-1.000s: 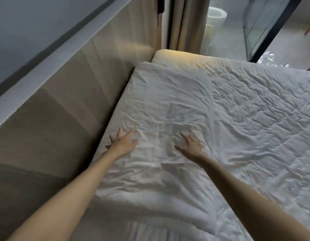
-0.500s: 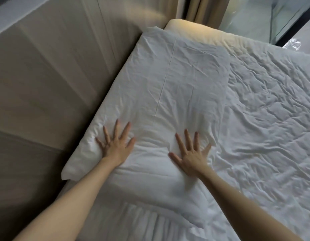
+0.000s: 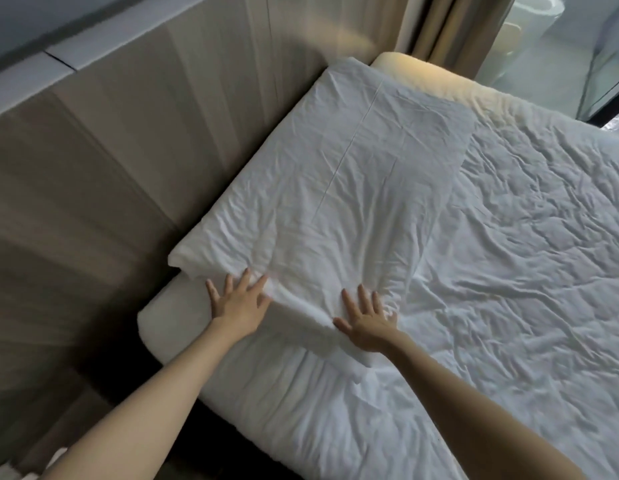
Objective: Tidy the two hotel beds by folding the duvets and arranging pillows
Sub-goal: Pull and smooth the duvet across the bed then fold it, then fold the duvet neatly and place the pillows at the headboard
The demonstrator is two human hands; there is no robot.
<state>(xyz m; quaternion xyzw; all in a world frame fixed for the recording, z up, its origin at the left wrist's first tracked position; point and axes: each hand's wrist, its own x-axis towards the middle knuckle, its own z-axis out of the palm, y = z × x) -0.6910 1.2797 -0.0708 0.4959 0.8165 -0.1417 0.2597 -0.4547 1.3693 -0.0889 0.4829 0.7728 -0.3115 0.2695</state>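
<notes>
two flat hands | left hand [image 3: 238, 303] fingers straight, spread, holding nothing | right hand [image 3: 365, 322] fingers the same | both press on pillow [image 3: 353, 174] edge | duvet [image 3: 526, 271] right of fingers

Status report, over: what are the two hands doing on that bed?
Left hand flat, fingers spread, at near edge of white pillow. Right hand the same, alongside. Pillow lies along wall panel. Nothing blocking.

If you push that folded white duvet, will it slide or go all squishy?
Probably squishy: the folded duvet creases where the left hand and right hand press. Lifted, it would likely flop; puffy, so probably light.
</notes>
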